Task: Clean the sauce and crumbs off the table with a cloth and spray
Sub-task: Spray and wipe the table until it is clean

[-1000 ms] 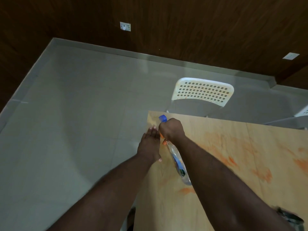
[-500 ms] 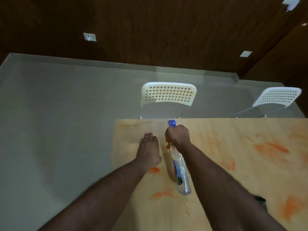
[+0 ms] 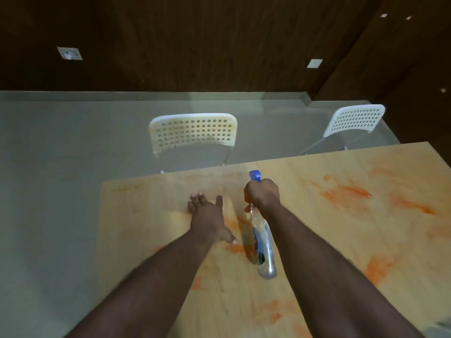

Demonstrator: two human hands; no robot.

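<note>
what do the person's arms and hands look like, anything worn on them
Both forearms are bare up to the frame's edge: no sleeves, gloves, watch or bracelet visible. The left hand and right hand carry no rings that can be seen. Short pale fingernails show on the left hand.

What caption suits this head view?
Right hand aims a spray bottle across the sauce-smeared table; left hand outstretched.

2 chairs [image 3: 192, 132] behind table [image 3: 341, 240]

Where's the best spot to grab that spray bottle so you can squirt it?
Grab the spray bottle at its thin neck just under the blue nozzle, coming from behind, as the right hand does. The neck is narrow enough to wrap, the trigger probably sits under the fingers, and the nozzle points away over the table.
</note>
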